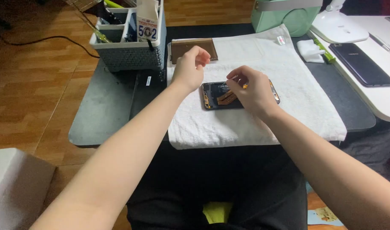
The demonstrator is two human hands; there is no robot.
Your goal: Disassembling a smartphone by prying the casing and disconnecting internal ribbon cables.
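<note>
While both bare forearms reach forward over the lap, an opened phone lies face down near the middle of a white towel spread on a dark low table. Phone: dark, rectangular, back cover off, long side running left to right; a thin bright edge rims it. Inside, a black inner plate and brownish-orange ribbon strips crossing at a slant near the middle. Its right part is hidden under the right hand.

Right hand: resting over the phone's right half, fingers curled, thumb and forefinger pinched together at the phone's upper edge. Something small and orange shows at the fingertips; too small to tell what it is, or whether it is clamped.

Left hand: hovering above the towel just left of and beyond the phone, not touching it. Fingers bent loosely inward, grip half closed; cannot tell if anything is held.

Beyond the left hand, a flat brown rectangular panel lies on the towel's far edge. To its left, a grey plastic basket with compartments holds tools and a white card. Far side: a mint-green case. To the right, a white tray carries a second dark phone, intact; a folded white cloth and a green stick lie near it. Wooden floor to the left.
</note>
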